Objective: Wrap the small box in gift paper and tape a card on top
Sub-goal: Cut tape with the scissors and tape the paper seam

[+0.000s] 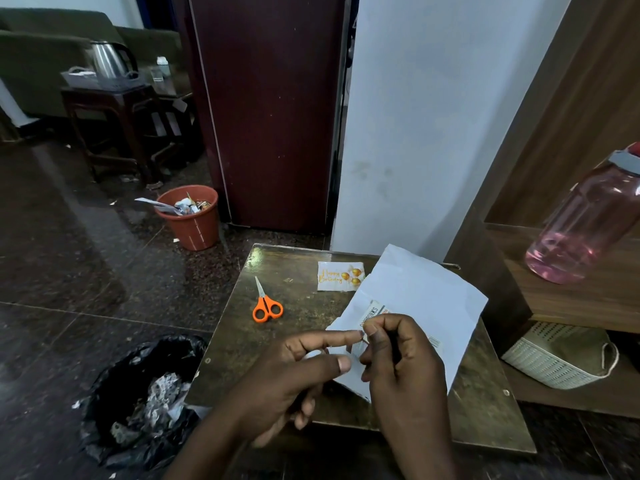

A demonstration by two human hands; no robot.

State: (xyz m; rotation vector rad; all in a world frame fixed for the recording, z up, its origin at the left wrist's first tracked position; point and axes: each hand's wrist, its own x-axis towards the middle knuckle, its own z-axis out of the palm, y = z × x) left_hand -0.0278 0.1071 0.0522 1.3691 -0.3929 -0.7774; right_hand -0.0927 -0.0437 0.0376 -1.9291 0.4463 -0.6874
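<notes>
Centrally above table point(294, 341): left hand point(291, 379) half-open, forefinger and thumb extended; right hand point(398, 358) curled, fingertips pinching something small, unidentifiable. Beneath: small box point(375, 311) on white gift paper point(426, 299). Card point(341, 276) beside scissors point(266, 304).

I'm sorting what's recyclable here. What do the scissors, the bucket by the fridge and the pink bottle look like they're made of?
Scissors: pale metal blades, seemingly steel, with glossy orange handles that look like moulded plastic. Bucket: matte terracotta-coloured plastic, judging by its thin even rim and smooth wall. Pink bottle: clear tinted plastic, probably, since the wall shows through it; glass can't be ruled out. Its grey cap looks like opaque plastic.
</notes>
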